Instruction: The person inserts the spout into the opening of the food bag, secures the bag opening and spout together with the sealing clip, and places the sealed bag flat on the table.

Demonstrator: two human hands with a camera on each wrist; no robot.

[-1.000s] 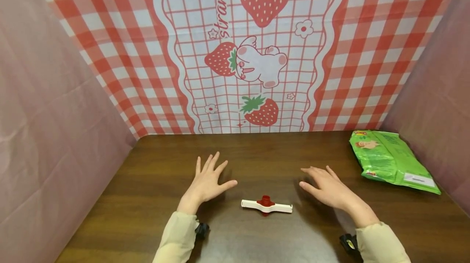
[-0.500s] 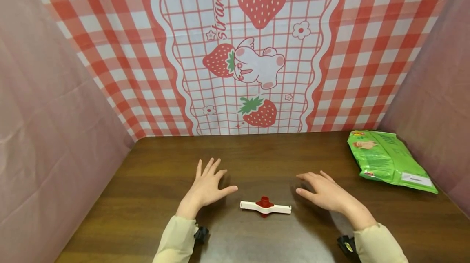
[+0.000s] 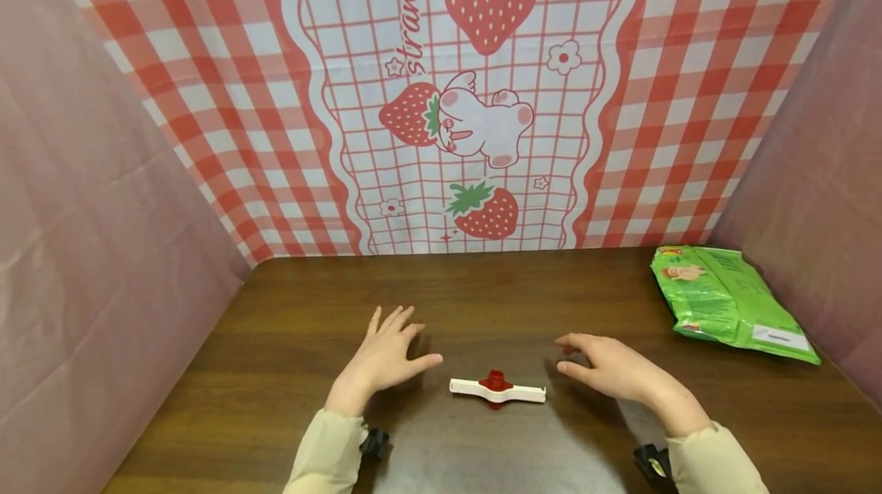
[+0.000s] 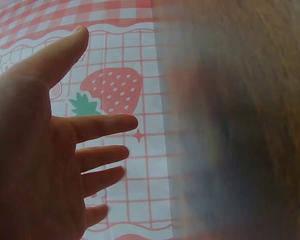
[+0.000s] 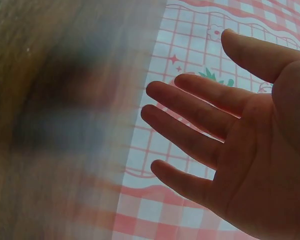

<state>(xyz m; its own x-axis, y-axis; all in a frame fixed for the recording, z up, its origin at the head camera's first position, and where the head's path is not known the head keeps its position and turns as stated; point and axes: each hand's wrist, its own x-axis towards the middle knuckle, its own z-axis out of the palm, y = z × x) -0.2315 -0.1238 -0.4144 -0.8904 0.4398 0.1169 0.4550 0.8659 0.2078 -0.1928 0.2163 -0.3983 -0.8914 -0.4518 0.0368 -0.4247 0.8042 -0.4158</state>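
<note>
A white bar-shaped bag clip with a dark red spout [image 3: 496, 393] at its middle lies across the table in the head view. To its left, my left hand [image 3: 381, 362] hovers palm down with fingers spread, touching nothing. On the clip's other side my right hand [image 3: 613, 368] is held with fingers loosely bent and thumb apart, also holding nothing. The left wrist view has the left palm [image 4: 35, 140] with straight fingers; in the right wrist view the right palm [image 5: 250, 150] shows relaxed fingers. The clip cannot be made out in either wrist view.
A green plastic food bag [image 3: 730, 299] lies at the back right of the brown wooden table [image 3: 310, 287]. Behind stands a red-and-white strawberry-print cloth [image 3: 482, 119]. Pink cloths hang at the left [image 3: 103, 211] and right [image 3: 813, 149].
Both hands have come slightly lower in the head view, and the right fingers bend a little more. The head view has shifted slightly. The clip and the green bag stay in place.
</note>
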